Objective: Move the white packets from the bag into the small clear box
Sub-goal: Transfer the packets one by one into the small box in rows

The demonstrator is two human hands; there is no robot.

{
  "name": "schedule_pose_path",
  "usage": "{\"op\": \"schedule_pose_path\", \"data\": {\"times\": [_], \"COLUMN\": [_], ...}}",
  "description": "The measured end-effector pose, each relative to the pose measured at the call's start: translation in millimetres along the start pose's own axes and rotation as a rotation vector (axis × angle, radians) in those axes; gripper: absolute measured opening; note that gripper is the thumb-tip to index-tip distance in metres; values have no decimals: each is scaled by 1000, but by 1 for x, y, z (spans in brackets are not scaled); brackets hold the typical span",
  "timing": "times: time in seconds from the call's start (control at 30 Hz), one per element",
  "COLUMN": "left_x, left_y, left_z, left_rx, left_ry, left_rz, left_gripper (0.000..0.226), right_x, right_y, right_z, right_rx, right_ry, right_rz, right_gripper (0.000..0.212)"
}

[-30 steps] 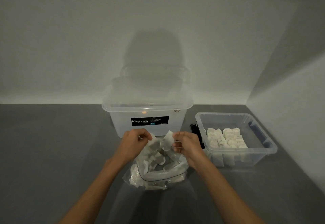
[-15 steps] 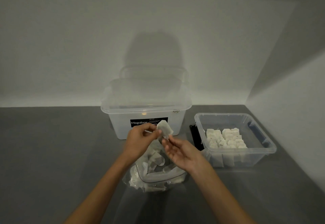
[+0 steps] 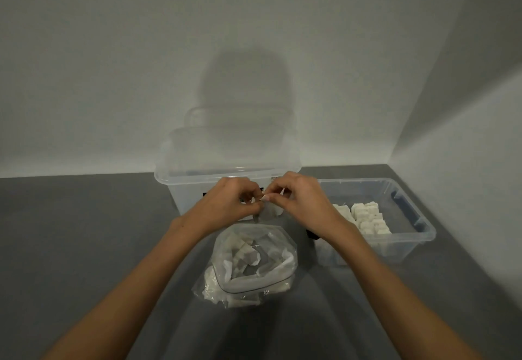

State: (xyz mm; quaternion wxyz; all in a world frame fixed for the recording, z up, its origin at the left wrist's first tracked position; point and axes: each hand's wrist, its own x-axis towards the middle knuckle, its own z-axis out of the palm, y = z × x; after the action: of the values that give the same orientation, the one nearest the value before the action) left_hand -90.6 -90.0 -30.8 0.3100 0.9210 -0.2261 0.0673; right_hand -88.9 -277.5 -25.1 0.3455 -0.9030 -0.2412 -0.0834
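Left hand [image 3: 228, 203] and right hand [image 3: 302, 200] pinch one white packet [image 3: 269, 213] above the bag [image 3: 278, 273], presumably readying it for the small clear box [image 3: 401, 249].

A white packet [image 3: 270, 213] is pinched above the open bag [image 3: 226, 249] — others [image 3: 367, 217] stacked in the small clear box [image 3: 406, 249].

Dim, soft focus, shadow on wall [image 3: 245, 82]

The bag [image 3: 251, 263] is thin, crinkled, glossy clear plastic; the small clear box [image 3: 406, 235] is smooth rigid plastic (as is the frosted big box [image 3: 180, 190]); the table [image 3: 84, 232] is matt grey.
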Motion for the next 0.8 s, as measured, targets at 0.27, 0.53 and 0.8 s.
{"op": "schedule_pose_path", "data": {"times": [0.27, 0.53, 0.8], "left_x": [37, 98, 139], "left_y": [33, 83, 99], "left_z": [14, 74, 147], "left_rx": [-191, -72, 233], "left_ry": [47, -126, -621], "left_rz": [-76, -34, -147], "left_gripper": [9, 13, 15], "right_x": [-3, -19, -27], "right_y": [33, 116, 167], "right_z": [-70, -114, -111], "right_rx": [-69, -130, -140], "right_ry": [99, 70, -69], "right_rz": [105, 296, 339], "right_gripper": [11, 7, 12]}}
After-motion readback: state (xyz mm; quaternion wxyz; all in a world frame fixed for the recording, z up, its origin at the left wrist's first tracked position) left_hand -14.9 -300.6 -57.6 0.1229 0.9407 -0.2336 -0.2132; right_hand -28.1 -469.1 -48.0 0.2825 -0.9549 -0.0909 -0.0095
